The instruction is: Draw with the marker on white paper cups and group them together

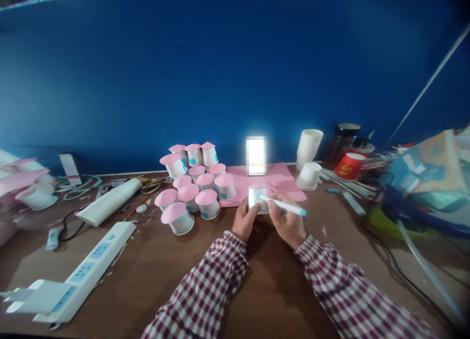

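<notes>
Close to the middle of the table, my left hand is closed around a small white paper cup with a pink top. Pinched in my right hand is a white marker pen with a blue end, its tip at the cup's side. Beyond the cup lies a pink paper sheet. To the left stand several paper cups with pink cone tops, some with blue marks on their sides.
At left lie a white power strip with a plugged-in adapter and a long stack of cups. Stacked white cups, a red cup and a dark jar stand at right. A bright pixelated patch covers something at the wall.
</notes>
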`<action>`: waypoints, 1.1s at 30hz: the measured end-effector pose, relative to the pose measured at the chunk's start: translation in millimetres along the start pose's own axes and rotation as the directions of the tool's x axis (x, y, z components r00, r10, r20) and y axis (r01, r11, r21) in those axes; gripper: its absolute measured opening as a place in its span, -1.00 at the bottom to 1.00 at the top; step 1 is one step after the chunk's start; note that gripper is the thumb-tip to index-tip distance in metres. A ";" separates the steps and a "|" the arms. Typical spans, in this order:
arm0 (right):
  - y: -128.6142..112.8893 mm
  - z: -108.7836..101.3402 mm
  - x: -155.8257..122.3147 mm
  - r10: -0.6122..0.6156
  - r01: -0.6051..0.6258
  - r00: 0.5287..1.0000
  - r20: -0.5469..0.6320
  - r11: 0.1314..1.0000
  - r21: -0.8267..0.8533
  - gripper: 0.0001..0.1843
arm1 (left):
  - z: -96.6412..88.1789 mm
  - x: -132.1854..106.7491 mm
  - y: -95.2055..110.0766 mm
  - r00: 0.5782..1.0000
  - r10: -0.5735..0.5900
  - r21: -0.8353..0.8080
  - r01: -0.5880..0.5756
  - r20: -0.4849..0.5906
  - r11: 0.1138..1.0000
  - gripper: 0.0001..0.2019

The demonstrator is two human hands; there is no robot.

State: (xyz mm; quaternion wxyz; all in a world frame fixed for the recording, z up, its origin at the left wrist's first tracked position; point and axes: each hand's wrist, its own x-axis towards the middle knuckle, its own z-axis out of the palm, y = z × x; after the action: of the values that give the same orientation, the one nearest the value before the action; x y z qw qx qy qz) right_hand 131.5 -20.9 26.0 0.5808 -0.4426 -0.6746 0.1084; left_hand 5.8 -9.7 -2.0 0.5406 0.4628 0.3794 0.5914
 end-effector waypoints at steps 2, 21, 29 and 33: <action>1.5 0.9 -0.1 0.027 -0.026 0.999 -0.019 0.999 0.035 -0.87 | 0.6 -0.4 1.6 1.000 -0.009 0.001 0.009 -0.013 1.000 -0.65; 0.6 0.8 1.5 0.060 -0.059 0.998 -0.011 0.996 0.067 -0.88 | -2.8 0.4 -3.5 1.000 -0.004 -0.012 0.005 0.017 1.000 -0.67; -2.7 0.0 1.2 0.056 -0.056 0.998 0.004 0.995 0.078 -0.87 | 0.0 0.3 0.2 0.999 -0.012 0.047 0.013 -0.034 0.999 -0.65; -1.4 1.0 -0.6 0.075 -0.077 0.997 0.026 0.994 0.082 -0.87 | 0.6 -0.3 1.5 1.000 -0.006 0.042 0.006 -0.018 0.999 -0.64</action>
State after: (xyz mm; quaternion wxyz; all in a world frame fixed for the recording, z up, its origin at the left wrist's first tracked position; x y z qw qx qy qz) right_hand 129.9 -21.8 26.3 0.5862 -0.4423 -0.6588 0.1632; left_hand 5.9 -10.2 -0.5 0.5290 0.4677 0.3980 0.5857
